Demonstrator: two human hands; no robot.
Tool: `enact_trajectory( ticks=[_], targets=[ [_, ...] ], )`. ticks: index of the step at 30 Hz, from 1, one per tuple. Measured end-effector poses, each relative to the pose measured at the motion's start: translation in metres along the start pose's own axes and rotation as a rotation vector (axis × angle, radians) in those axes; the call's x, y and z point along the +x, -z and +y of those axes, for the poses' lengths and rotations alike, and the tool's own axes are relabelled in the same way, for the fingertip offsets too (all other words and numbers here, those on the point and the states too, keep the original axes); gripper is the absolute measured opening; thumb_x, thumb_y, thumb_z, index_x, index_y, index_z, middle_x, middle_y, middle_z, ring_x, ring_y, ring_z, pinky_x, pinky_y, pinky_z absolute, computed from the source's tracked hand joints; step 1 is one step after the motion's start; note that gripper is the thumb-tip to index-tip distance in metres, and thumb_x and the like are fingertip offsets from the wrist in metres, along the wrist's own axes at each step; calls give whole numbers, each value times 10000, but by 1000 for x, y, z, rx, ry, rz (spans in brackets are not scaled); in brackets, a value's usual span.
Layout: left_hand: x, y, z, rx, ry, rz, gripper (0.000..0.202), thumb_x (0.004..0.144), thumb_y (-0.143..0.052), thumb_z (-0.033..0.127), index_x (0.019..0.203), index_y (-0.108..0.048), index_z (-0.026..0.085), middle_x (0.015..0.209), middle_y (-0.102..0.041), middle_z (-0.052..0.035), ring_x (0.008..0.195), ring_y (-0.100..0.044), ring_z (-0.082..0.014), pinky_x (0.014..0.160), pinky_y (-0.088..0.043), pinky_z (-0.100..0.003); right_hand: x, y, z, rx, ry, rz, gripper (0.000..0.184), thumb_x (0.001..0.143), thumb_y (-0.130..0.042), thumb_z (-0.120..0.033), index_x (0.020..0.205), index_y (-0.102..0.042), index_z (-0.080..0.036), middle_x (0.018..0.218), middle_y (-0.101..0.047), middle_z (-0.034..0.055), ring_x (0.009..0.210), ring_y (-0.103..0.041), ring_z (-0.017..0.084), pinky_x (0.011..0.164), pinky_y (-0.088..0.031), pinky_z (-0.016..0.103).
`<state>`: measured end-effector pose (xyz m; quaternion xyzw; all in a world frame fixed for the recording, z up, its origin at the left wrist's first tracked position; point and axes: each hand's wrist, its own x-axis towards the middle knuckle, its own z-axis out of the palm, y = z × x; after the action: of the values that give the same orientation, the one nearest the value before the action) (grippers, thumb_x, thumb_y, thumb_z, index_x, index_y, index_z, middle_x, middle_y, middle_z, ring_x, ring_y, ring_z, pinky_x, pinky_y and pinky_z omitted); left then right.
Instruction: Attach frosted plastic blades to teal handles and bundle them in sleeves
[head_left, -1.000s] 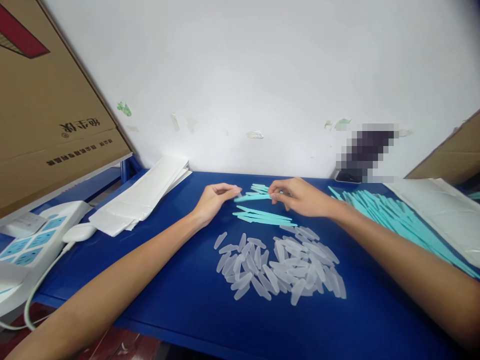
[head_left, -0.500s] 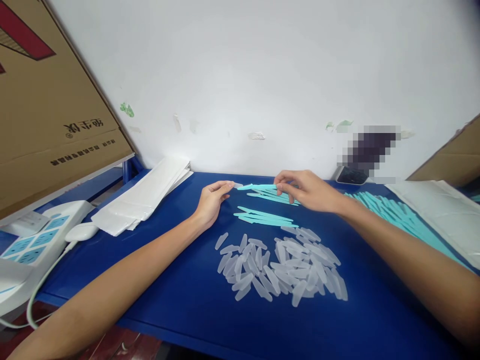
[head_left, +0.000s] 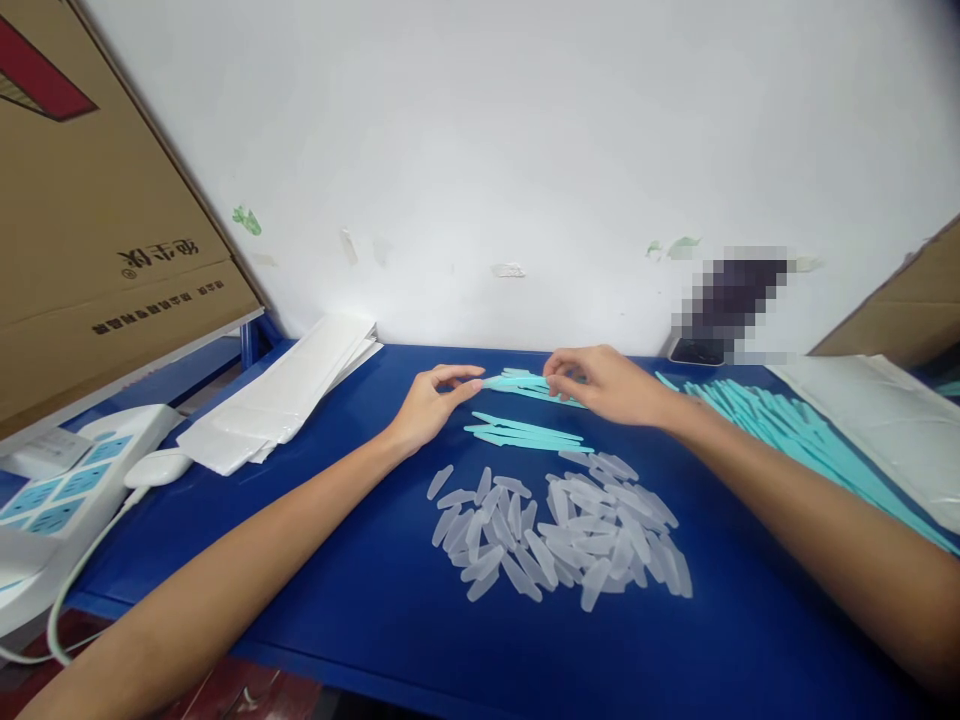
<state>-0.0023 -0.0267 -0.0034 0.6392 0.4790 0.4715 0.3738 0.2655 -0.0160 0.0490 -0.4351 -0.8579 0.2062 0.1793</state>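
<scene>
My left hand point(head_left: 429, 402) and my right hand point(head_left: 604, 383) meet at the far middle of the blue table point(head_left: 360, 580). Between them lies a teal plastic stick point(head_left: 517, 383). My right hand pinches its right part. My left fingertips are curled at its left tip, and a clear cap seems to sit there, too small to be sure. A few more teal sticks point(head_left: 525, 434) lie just in front. Nearer to me spreads a heap of several clear plastic caps point(head_left: 562, 528).
A long pile of teal sticks point(head_left: 795, 440) runs along the right, beside a white plastic bag point(head_left: 877, 420). White paper sleeves point(head_left: 285, 395) lie at the left. A power strip point(head_left: 67, 480) and cardboard boxes point(head_left: 97, 210) stand further left. A phone point(head_left: 697, 352) leans at the wall.
My right hand lifted the teal stick a little toward the wall, then brought it back down. My left fingers stayed at its left tip, curling in more.
</scene>
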Motion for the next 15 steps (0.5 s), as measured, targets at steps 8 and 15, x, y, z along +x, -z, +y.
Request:
enact_trajectory(
  ticks=[8, 15],
  targets=[
    [-5, 5, 11, 300, -245, -32, 165, 833, -710, 324, 951, -761, 221, 940, -746, -64, 861, -653, -205, 800, -461, -352, 2, -11, 10, -382, -39, -11, 199, 886, -538, -347, 901, -674, -202, 976, -714, 89, 845, -623, 234, 654, -377, 325],
    [-32, -13, 38, 601, -509, -518, 298, 972, -551, 423, 1039, -748, 209, 636, -684, -5, 608, -584, -152, 788, -409, -353, -1, -11, -7, -130, 51, -282, 195, 879, -578, -364, 853, -695, -210, 858, -707, 50, 700, -597, 166, 617, -405, 301]
  ],
)
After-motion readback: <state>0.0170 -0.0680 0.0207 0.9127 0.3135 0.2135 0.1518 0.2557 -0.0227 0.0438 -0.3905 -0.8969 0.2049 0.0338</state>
